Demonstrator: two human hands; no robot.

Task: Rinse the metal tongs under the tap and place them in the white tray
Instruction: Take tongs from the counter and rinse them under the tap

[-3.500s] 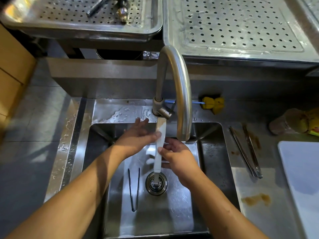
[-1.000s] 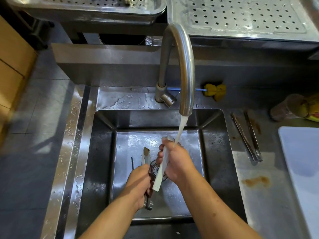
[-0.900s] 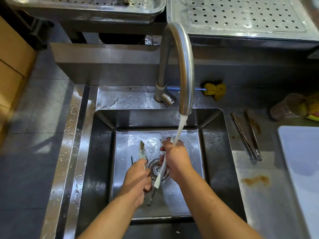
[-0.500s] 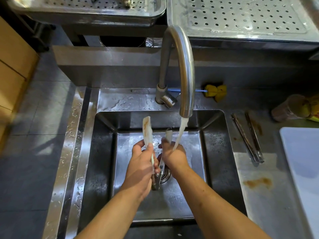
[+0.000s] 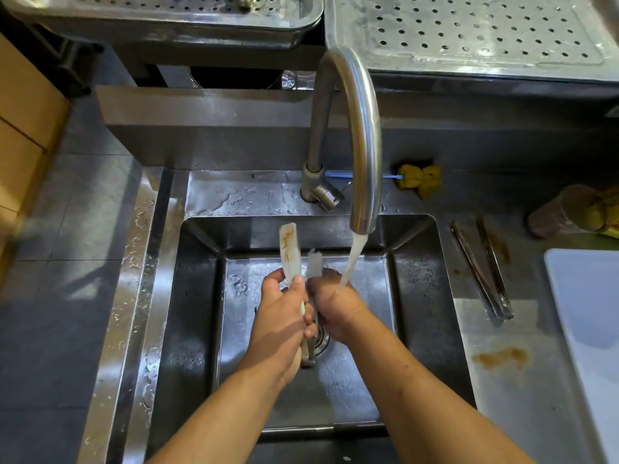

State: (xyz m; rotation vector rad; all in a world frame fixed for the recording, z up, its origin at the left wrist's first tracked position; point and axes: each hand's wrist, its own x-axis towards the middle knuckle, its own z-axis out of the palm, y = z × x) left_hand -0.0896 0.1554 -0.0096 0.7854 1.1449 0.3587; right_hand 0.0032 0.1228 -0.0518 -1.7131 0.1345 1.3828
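Halfway into rinsing, gripping metal tongs [image 5: 288, 249] with left hand [image 5: 281, 323] and right hand [image 5: 335, 306]; next, steering stained tips under tap [image 5: 361, 128].

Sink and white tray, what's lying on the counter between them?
In the head view, a second pair of metal tongs lies on the steel counter between the sink and the white tray, with a brown stain nearer the person.

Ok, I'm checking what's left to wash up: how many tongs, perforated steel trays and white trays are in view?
Tongs: 2, the held tongs and the counter tongs
Perforated steel trays: 2, the left tray and the right tray
White tray: 1
Total: 5
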